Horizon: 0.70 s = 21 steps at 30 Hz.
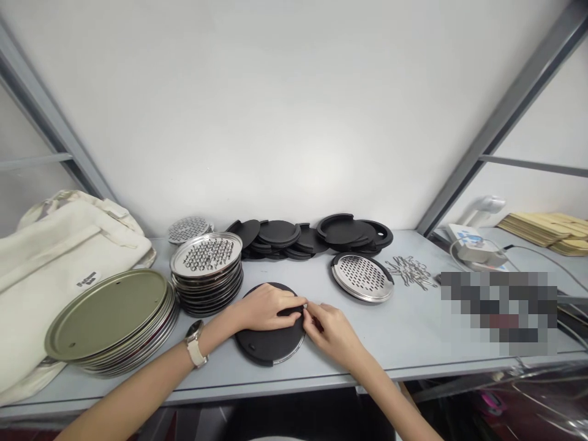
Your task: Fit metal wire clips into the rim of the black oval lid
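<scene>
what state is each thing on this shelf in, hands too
left hand: resting on the black disc
right hand: fingers pinched at the disc's edge
black disc: lying flat
green lid: on top of a stack
round grater: topping a stack, teeth up
grater with black rim: lying flat
metal clips: loose, in a heap
cloth bag: slumped, creased

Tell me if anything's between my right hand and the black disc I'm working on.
Nothing visible: the right hand is at the upper right edge of the black disc, next to the left hand. A silver grater plate lies off to the right.
</scene>
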Motion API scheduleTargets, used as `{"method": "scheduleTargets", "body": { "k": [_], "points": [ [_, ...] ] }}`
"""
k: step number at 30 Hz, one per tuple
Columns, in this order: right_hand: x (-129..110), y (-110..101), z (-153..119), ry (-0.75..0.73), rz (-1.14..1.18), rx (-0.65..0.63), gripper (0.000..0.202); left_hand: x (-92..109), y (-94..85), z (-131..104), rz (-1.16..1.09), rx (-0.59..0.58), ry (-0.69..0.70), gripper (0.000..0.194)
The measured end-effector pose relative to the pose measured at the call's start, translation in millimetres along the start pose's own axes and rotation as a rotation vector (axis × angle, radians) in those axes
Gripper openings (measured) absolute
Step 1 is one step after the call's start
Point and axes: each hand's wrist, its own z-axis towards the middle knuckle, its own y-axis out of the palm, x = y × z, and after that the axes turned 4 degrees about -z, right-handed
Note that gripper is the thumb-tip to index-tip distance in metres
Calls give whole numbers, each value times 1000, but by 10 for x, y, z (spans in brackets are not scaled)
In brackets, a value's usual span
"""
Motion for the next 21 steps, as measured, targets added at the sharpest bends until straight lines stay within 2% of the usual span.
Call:
{"method": "scheduleTargets", "body": {
  "k": [10, 16, 19, 21],
  "points": [
    [-12, -30, 2, 47, 128, -39, 20, 4, 1, -1, -2, -9, -5, 29],
    [-17, -46, 12, 82, 199, -35, 25, -1, 6, 16, 7, 14, -38, 39],
    [-15, -48, 12, 100, 195, -37, 25, 133, -80, 31, 5, 61, -105, 46],
    [-14, -47, 10, 98, 179, -45, 23, 320, -134, -22, -100, 83, -148, 40]
  ]
}}
